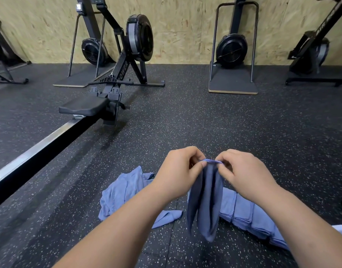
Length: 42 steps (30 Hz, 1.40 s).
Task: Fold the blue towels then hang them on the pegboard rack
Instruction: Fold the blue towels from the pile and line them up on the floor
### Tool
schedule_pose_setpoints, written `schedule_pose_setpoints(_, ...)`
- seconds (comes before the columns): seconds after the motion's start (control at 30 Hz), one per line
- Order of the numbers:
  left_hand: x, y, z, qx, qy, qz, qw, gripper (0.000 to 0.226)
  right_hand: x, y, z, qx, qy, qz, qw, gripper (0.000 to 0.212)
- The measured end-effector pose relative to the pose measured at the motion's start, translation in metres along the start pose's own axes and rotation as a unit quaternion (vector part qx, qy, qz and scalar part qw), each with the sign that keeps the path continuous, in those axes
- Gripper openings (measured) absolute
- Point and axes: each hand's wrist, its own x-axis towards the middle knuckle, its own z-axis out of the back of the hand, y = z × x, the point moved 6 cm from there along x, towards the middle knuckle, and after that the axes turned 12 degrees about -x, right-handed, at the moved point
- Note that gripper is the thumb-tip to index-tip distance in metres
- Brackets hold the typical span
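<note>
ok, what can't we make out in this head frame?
Pegboard rack: nowhere in the head view.
Held towel: top corners hidden under the fingers of left hand and right hand; fold count unclear.
Crumpled towel: near part behind the left forearm; its print too small to read.
Folded towels: count hidden by the right forearm.
Rower rail: cut off by the left edge.

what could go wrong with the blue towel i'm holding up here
1. The left hand and right hand pinch the hanging blue towel only at its top edge, close together, so it may slip or fold crooked.
2. Its lower end dangles near the folded towels on the rubber floor and could drag them askew.
</note>
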Motion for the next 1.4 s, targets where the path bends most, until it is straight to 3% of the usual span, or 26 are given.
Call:
schedule_pose_setpoints(0.3, 0.006, 0.016, 0.039, 0.066, -0.104, 0.067, 0.99, 0.01, -0.002, -0.039, 0.01, -0.092, -0.007, -0.135, 0.987, 0.018)
schedule_pose_setpoints(0.5, 0.006, 0.039, 0.062, 0.08, -0.177, 0.134, 0.972, 0.009, 0.002, -0.061, 0.013, -0.044, -0.021, -0.164, 0.985, 0.026)
schedule_pose_setpoints(0.57, 0.006, 0.04, 0.057, 0.072, -0.153, 0.131, 0.977, 0.006, 0.005, -0.055, 0.012, 0.052, -0.022, -0.133, 0.99, 0.028)
schedule_pose_setpoints(0.73, 0.007, 0.022, 0.017, 0.014, -0.024, 0.049, 0.998, 0.038, 0.007, -0.019, 0.004, 0.196, 0.004, -0.063, 0.979, 0.026)
schedule_pose_setpoints(0.8, 0.006, 0.019, 0.0, -0.002, 0.023, 0.042, 0.999, 0.036, 0.007, -0.004, 0.002, 0.238, 0.005, -0.037, 0.971, 0.021)
schedule_pose_setpoints(0.9, 0.004, 0.019, -0.014, -0.019, 0.051, 0.053, 0.997, 0.014, 0.005, 0.01, 0.003, 0.283, 0.003, -0.006, 0.959, 0.017)
schedule_pose_setpoints(0.97, 0.004, 0.02, -0.015, -0.029, 0.048, 0.059, 0.997, 0.002, 0.004, 0.011, 0.005, 0.275, -0.003, -0.005, 0.961, 0.018)
schedule_pose_setpoints(1.2, 0.007, 0.025, -0.001, -0.061, -0.018, 0.069, 0.996, 0.011, 0.002, -0.018, 0.004, 0.119, 0.003, -0.078, 0.99, 0.018)
schedule_pose_setpoints(1.4, 0.01, 0.031, 0.014, -0.129, -0.07, 0.067, 0.987, 0.009, 0.001, -0.032, 0.002, 0.071, 0.05, -0.102, 0.991, 0.016)
